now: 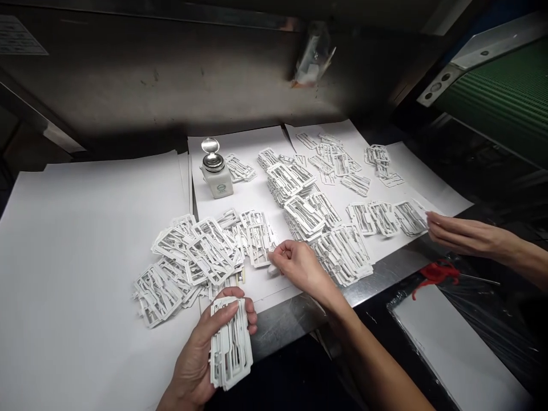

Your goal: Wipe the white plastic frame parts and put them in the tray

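My left hand (pixel 201 348) is wrapped round a stack of thin white cut-out frames (pixel 232 348), its thumb lying on top. My right hand (pixel 295 265) reaches to the paper-covered table, thumb and fingertips pinched at the lower edge of a white frame (pixel 257 242); whether it grips that frame is too small to tell. A loose pile of similar frames (pixel 209 257) lies left of my right hand. Stacked frames (pixel 342 254) lie just to its right, with further stacks (pixel 286 180) behind them.
A white dispenser bottle (pixel 220 180) with its metal lid up stands at the back. Another person's hand (pixel 466 234) is at the right, near small stacks (pixel 383 218). Scattered frames (pixel 338 157) lie behind. Red cord (pixel 439 273) lies beyond the metal table edge (pixel 286 322).
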Tool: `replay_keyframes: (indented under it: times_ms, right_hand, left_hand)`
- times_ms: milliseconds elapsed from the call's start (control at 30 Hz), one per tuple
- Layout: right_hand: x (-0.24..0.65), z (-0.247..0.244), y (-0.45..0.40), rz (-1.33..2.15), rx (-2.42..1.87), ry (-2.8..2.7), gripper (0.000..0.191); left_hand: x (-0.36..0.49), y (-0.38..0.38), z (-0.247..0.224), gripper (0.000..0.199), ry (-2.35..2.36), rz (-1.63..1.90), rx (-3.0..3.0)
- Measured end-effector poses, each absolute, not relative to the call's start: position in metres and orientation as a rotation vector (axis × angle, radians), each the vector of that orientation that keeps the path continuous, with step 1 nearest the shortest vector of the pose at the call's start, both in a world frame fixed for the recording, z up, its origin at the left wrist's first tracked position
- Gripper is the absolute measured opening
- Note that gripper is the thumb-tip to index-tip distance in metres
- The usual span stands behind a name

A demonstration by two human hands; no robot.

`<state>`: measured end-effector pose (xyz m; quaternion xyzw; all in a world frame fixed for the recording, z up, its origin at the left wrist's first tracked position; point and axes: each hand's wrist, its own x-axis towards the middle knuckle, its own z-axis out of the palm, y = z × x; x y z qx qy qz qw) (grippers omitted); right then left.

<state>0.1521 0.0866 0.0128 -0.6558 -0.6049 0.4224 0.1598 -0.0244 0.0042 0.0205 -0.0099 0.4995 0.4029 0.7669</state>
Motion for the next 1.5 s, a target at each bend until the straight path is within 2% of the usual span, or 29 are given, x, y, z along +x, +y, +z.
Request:
replay_keyframes:
  times_ms: [200,467,533,700,767,900,1067,1300,1500]
  right_hand:
    - [0.142,0.006,0.084,1.321,-1.831,-1.568,0.019]
    - [0.163,0.035,0.063,1.814,-1.486,-1.248,0.02]
    - [0.169,0.041,0.049,1.947,-1.422,-1.146,0.019]
    - [0.172,0.038,0.022,2.07,-1.414,-1.052,0.021]
    - [0.172,0.035,0.017,2.061,-1.425,-1.065,0.021]
    - [0.177,0.035,0.018,1.959,-1.446,-1.136,0.026]
    - [0.175,0.036,0.03,1.642,-1.49,-1.24,0.025]
    - [0.135,0.037,0.038,1.186,-1.3,-1.755,0.022]
    - [0.147,0.035,0.043,0.901,-1.431,-1.922,0.015]
  left_hand:
    - [-0.018,0.004,0.028,0.025,1.112,0.88,-0.019]
    - [-0.021,0.004,0.024,0.013,1.024,0.868,0.081]
    - [-0.02,0.005,0.026,0.018,1.079,0.853,0.141]
    - [-0.013,0.007,0.034,0.05,1.216,0.859,0.216]
    - [-0.011,0.006,0.035,0.049,1.242,0.836,0.247]
    - [-0.012,0.003,0.031,0.039,1.29,0.825,0.322]
    - [-0.011,0.0,0.029,0.036,1.327,0.816,0.433]
    - [-0.01,0.001,0.029,0.023,1.327,0.835,0.587]
    - [-0.013,0.002,0.029,0.033,1.326,0.79,0.46]
